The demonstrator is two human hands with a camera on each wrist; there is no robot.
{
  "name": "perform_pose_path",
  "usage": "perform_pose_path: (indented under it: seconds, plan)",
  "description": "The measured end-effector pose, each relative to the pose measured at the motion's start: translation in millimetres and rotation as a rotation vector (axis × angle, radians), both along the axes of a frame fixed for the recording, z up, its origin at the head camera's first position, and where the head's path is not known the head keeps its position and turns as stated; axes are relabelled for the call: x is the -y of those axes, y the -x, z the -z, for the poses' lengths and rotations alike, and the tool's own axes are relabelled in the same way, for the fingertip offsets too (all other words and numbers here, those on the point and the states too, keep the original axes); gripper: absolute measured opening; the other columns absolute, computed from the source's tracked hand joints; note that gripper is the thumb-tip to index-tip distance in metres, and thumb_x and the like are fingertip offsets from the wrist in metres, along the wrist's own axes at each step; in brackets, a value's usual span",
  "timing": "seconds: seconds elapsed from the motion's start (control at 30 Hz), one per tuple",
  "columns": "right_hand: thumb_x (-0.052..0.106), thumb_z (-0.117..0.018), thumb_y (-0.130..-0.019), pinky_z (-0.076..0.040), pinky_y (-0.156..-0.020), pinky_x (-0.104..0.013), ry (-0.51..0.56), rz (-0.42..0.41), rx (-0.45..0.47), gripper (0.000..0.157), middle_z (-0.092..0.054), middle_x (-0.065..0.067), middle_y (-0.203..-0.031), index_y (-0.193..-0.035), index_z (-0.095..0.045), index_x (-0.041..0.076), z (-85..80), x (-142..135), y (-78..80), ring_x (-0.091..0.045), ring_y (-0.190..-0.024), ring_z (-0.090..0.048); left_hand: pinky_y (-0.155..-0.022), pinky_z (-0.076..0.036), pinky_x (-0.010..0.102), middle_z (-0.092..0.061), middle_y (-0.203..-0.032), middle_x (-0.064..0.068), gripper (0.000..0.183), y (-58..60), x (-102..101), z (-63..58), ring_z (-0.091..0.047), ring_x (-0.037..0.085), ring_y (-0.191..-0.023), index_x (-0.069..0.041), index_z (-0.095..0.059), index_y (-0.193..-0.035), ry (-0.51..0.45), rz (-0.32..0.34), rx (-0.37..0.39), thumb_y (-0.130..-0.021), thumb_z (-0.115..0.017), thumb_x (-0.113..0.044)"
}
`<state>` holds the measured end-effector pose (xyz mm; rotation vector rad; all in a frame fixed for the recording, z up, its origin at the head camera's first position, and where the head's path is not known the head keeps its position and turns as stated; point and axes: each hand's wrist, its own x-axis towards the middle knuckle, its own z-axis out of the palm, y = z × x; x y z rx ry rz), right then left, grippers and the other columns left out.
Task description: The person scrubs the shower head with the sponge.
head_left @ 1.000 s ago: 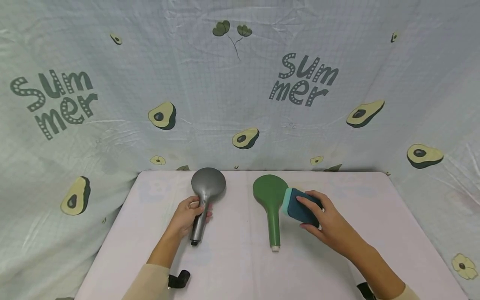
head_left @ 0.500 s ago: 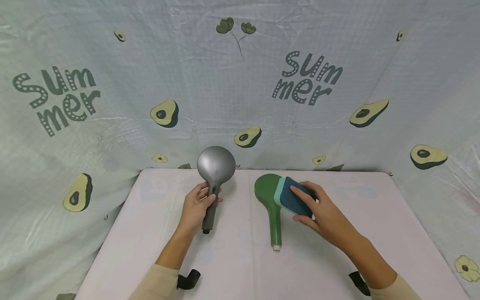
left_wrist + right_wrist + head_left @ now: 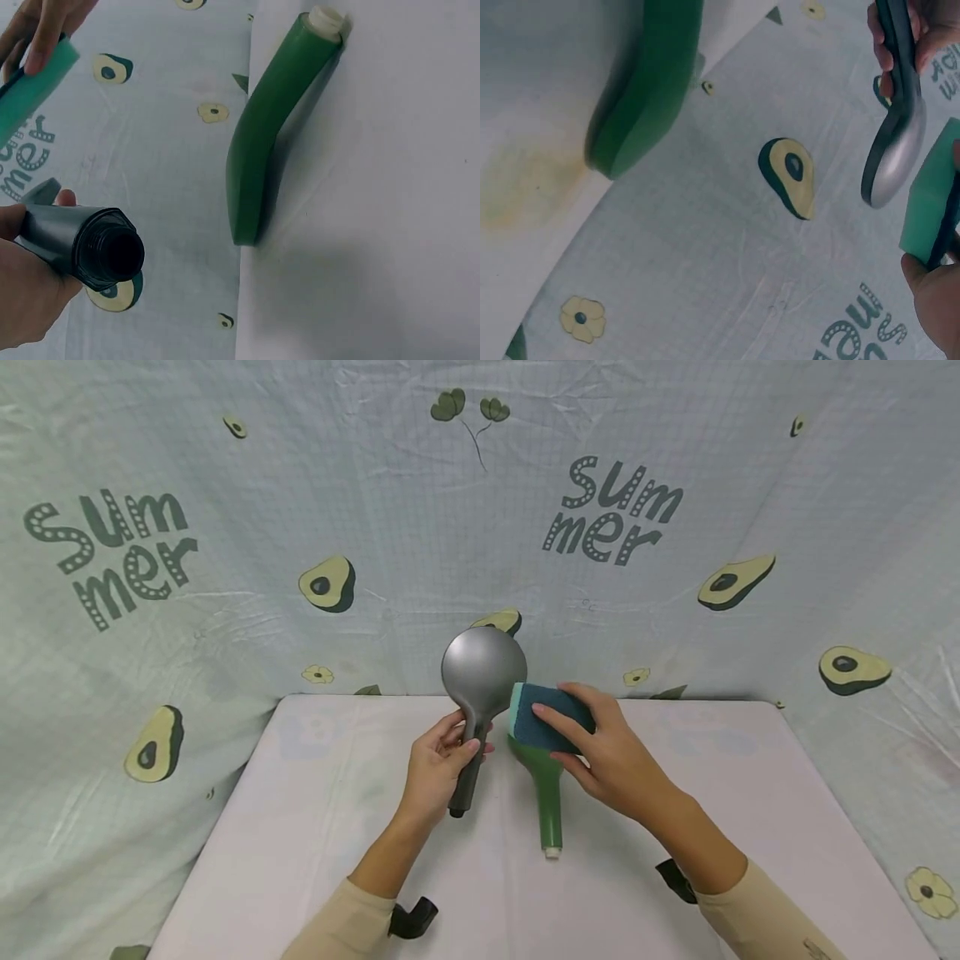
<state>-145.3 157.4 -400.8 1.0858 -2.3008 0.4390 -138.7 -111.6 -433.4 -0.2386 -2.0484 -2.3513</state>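
Observation:
My left hand (image 3: 438, 772) grips a grey shower head (image 3: 483, 667) by its handle, raised over the table with the round end up. Its threaded open end faces the camera in the left wrist view. A two-layer sponge (image 3: 553, 720), dark blue and light teal, is pinched between the fingers and thumb of my right hand (image 3: 618, 760). Its teal side (image 3: 928, 199) faces the grey head, close by its right edge. Below the sponge a green shower head (image 3: 549, 802) lies on the table, its round end mostly hidden by the sponge in the head view.
The table (image 3: 300, 827) has a pale pink-white cover. Behind it hangs a cloth (image 3: 405, 527) printed with avocados and lettering. Black wrist straps (image 3: 414, 918) show at both sleeves.
My left hand has lifted the grey shower head and carried it right, toward the middle. My right hand has brought the sponge left and up to meet it. The green shower head stays put.

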Motion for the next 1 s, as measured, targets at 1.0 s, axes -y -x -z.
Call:
perform_pose_path:
  seconds: [1.0]
  plan:
    - [0.02, -0.082, -0.09, -0.046, -0.11, -0.061, 0.068, 0.098, -0.068, 0.063, -0.044, -0.028, -0.151, -0.148, -0.056, 0.02, -70.1, 17.9, 35.2, -0.046, -0.139, -0.045, -0.094, -0.057, 0.022, -0.056, -0.147, 0.025, 0.053, -7.8, -39.1, -10.0, -0.074, 0.026, -0.103, 0.007, -0.047, -0.149, 0.026, 0.139, -0.116, -0.098, -0.063, 0.006]
